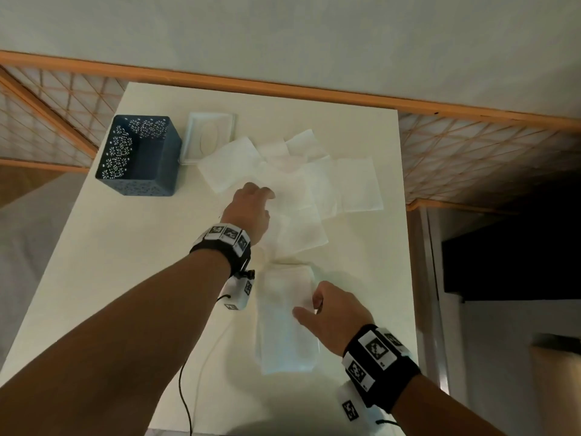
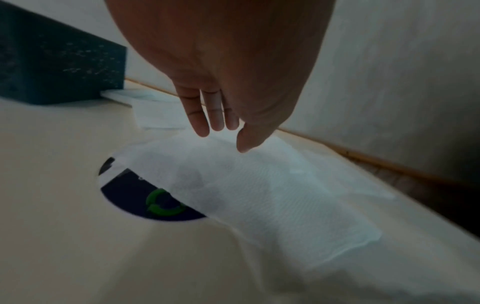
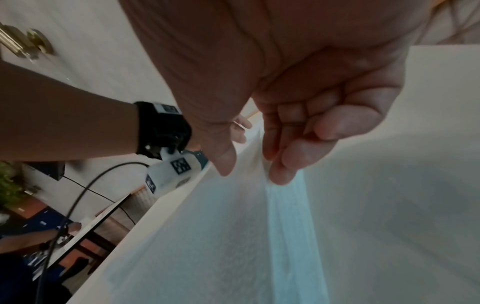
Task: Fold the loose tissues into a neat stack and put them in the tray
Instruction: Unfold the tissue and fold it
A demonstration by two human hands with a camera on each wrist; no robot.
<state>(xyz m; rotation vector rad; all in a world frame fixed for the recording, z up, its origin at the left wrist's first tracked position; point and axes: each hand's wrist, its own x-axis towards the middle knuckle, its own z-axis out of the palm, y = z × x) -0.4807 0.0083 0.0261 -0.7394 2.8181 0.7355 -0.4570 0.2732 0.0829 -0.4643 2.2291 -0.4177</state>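
Several loose white paper tissues [image 1: 292, 177] lie overlapping across the far middle of the white table [image 1: 125, 278], beside the dark blue perforated metal tray [image 1: 138, 155] and a white tissue-box lid [image 1: 210, 133]. The left hand [image 1: 251, 209] reaches over them, fingers [image 2: 200, 115] straight and relaxed (only the left wrist view shows this). Nearer, the right hand [image 1: 333, 313] rests loosely curled on a folded white tissue stack [image 1: 283, 325], gripping nothing.
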